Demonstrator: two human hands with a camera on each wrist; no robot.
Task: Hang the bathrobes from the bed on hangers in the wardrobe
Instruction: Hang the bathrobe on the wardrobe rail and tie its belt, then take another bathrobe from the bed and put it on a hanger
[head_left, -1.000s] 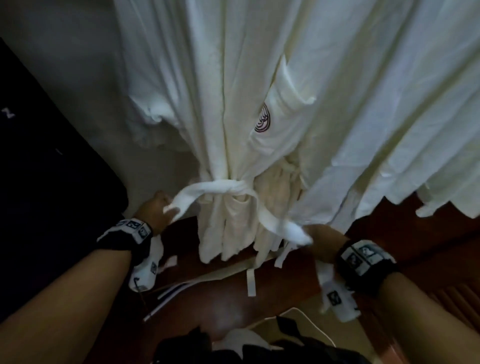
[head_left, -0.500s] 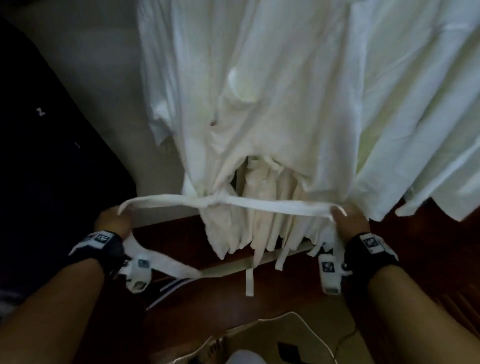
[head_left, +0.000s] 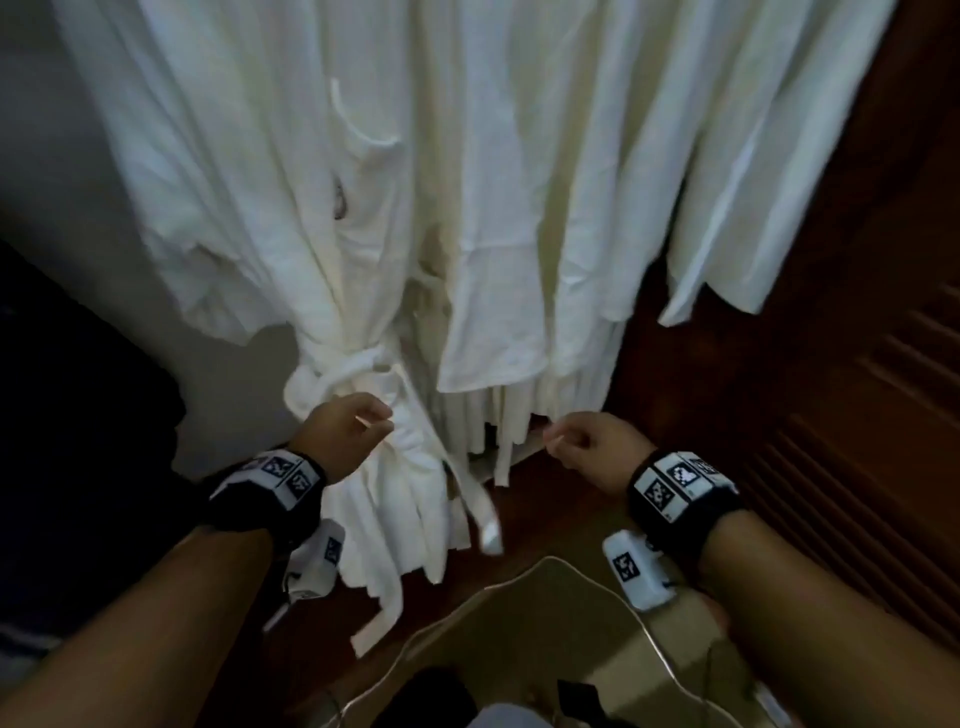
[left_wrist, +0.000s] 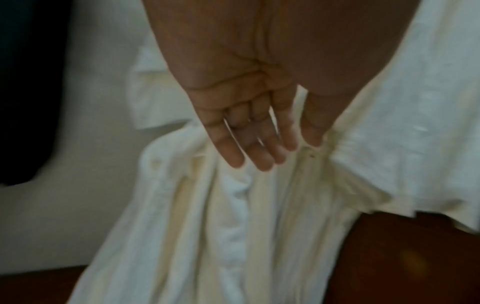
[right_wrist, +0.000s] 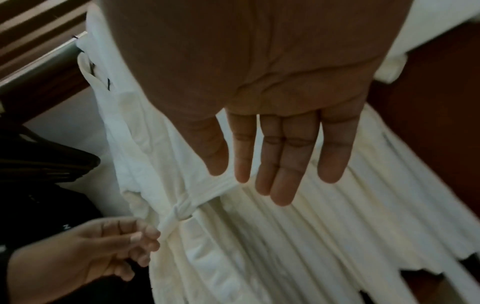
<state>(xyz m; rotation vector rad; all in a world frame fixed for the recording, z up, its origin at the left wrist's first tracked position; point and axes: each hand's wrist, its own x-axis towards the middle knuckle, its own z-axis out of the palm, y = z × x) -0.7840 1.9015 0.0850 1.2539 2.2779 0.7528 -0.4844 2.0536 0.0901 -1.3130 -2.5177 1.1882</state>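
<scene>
A white bathrobe (head_left: 363, 249) hangs in the wardrobe, cinched at the waist by its belt, which is tied in a knot (head_left: 358, 364) (right_wrist: 182, 209). One belt end (head_left: 480, 514) dangles below the knot. More white robes (head_left: 675, 156) hang to its right. My left hand (head_left: 353, 431) (left_wrist: 259, 148) hovers just below the knot with relaxed fingers and holds nothing; in the right wrist view the left hand (right_wrist: 124, 244) is beside the belt tail. My right hand (head_left: 576, 441) (right_wrist: 280, 160) is in front of the robes' hems, fingers straight, holding nothing.
A dark louvred wooden door (head_left: 857, 441) stands at the right. A black garment (head_left: 78, 415) hangs at the left against a pale wall (head_left: 52, 182). The right wrist view shows a metal rail (right_wrist: 44, 61) and black hangers (right_wrist: 52, 162). Dark wood (head_left: 561, 499) lies below the hems.
Both hands were pulling the belt ends apart. They have let go and drawn back, and the belt is knotted with its ends hanging.
</scene>
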